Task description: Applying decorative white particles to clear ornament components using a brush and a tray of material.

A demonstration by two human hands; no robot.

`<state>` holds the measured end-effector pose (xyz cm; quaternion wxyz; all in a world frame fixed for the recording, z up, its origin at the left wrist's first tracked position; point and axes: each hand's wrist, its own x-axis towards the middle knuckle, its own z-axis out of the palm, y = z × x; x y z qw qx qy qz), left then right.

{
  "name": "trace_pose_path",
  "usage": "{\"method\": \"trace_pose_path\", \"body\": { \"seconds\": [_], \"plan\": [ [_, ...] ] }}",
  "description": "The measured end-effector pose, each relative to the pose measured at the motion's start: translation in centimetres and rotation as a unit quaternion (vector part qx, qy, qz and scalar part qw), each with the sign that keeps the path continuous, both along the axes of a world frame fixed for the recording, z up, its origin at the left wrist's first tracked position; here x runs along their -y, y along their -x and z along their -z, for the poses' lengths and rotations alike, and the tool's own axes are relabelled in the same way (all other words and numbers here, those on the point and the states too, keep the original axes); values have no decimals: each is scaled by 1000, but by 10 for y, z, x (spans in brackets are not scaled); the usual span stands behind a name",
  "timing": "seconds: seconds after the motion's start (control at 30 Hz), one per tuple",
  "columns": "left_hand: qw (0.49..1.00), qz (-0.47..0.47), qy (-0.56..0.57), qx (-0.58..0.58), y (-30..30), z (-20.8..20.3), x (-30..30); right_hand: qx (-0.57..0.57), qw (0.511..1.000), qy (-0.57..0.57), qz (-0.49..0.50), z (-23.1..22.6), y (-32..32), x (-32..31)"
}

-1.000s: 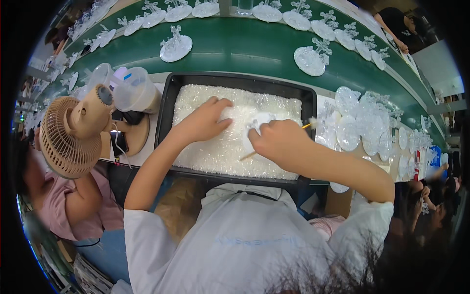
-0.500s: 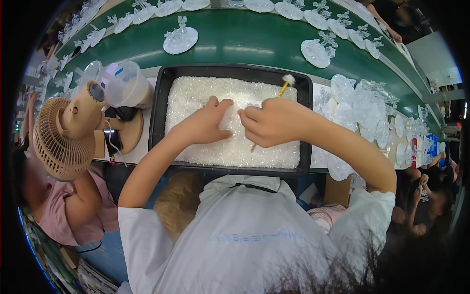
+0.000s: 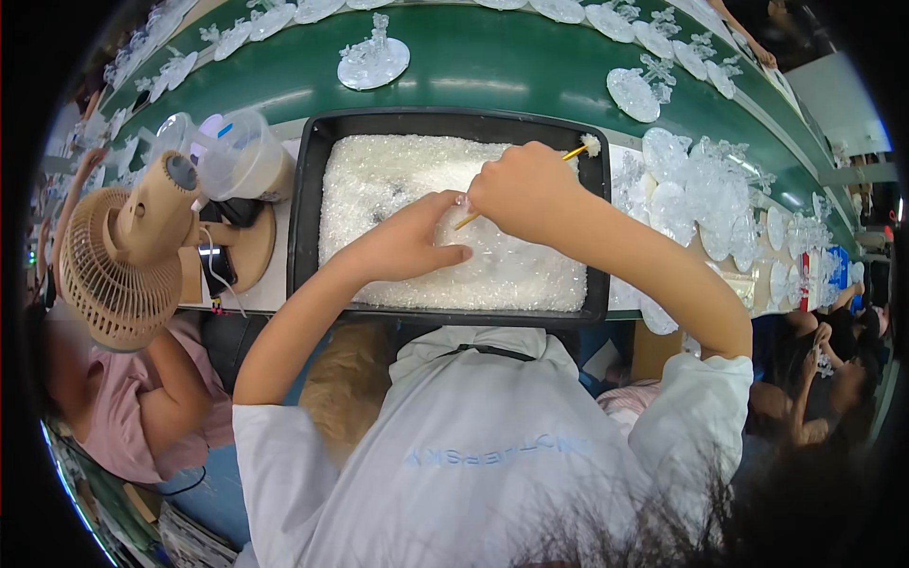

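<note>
Over the bed of glittering clear-white flakes [image 3: 379, 284] in the black tray [image 3: 294, 237], both my hands are close together. My right hand [image 3: 525, 189] is closed around a thin yellow-handled brush [image 3: 575, 152]. The brush lies slanted, its fluffy white end up at the right and its bare end pointing down left. My left hand [image 3: 407, 241] has its thumb stretched away from the fingers. Its fingertips meet the right hand at a small clear shiny piece [image 3: 462, 201]; I cannot tell its kind. Left of these fingers, a greyish patch shows in the flakes.
A beige fan [image 3: 123, 256] and clear plastic tubs [image 3: 251, 166] stand left of the tray. Clear ornaments on round bases [image 3: 701, 204] crowd the right side. Beyond the tray runs a green belt [image 3: 492, 66] carrying similar ornaments [image 3: 374, 64]. A person in pink [image 3: 142, 407] sits at the left.
My right hand has risen and turned, tilting the brush flatter. My left fingers have come against it. The greyish patch now shows in the flakes. The belt's ornaments have shifted right.
</note>
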<state>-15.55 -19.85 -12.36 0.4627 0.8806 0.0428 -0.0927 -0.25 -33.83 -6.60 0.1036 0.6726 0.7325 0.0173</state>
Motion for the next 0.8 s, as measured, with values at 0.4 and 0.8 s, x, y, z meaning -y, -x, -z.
{"method": "trace_pose_path", "body": {
  "seconds": [0.4, 0.8],
  "plan": [
    [896, -193, 395, -60, -4, -8, -23, -122, 937, -212, 251, -2, 37, 61],
    [954, -100, 273, 75, -4, -14, -27, 11, 893, -424, 150, 39, 55, 82]
  ]
}}
